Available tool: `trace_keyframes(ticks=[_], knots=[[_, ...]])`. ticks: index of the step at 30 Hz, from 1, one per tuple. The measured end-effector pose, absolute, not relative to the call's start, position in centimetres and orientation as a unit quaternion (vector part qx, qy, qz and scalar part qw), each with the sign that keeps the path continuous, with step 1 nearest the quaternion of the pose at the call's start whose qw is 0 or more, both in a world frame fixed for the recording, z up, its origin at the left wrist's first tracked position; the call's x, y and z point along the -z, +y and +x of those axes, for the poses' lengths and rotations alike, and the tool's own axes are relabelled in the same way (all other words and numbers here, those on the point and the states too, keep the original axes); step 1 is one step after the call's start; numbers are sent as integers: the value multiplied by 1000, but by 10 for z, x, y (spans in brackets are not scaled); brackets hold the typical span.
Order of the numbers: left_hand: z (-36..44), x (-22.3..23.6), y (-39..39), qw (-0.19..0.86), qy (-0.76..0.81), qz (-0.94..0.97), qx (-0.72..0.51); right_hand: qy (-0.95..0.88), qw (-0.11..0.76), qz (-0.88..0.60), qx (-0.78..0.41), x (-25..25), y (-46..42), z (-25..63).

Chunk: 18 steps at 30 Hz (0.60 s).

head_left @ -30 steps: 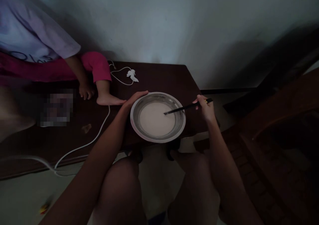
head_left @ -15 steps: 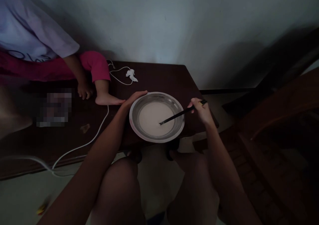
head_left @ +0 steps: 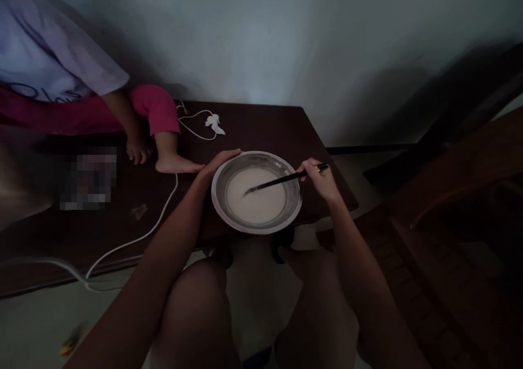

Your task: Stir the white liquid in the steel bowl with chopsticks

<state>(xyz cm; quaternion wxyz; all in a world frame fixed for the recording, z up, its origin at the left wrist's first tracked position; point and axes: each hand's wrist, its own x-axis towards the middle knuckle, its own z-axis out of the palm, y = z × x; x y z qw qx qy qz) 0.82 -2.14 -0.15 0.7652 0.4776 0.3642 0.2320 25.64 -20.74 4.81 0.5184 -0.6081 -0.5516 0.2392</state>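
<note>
A wide steel bowl [head_left: 291,199] stands near the front edge of a dark wooden bench, with a cloudy white liquid [head_left: 263,205] in it. My left hand [head_left: 219,163] steadies the bowl from its left side, fingers along the far rim; part of the grip is hidden. Black chopsticks [head_left: 275,181] with gold bands near the top are pinched together in my right hand [head_left: 321,179] over the bowl's right rim. Their tips dip into the liquid left of its middle, at a low slant.
Another person's bare foot [head_left: 177,164] is close to my left wrist, and their hand [head_left: 139,150] rests on the bench [head_left: 261,123]. A white cable [head_left: 161,216] runs across the bench beside a crumpled white scrap [head_left: 214,123]. Wooden furniture [head_left: 449,178] stands at right.
My right hand has moved left and the chopstick tips have swept left through the liquid. The bowl and my left hand stay nearly still.
</note>
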Motion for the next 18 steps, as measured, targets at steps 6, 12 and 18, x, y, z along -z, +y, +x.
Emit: trace_keyframes(ticks=[6,12,18], knots=[[8,1,-22,762,370,477,-234,-505,541,-634,-224,-52,-213,264],[6,0,-23,753,361,497,-236,-530,532,-626,-210,-50,-212,263],[7,-2,-25,754,370,491,-231,-540,508,-619,-262,-51,-215,259]])
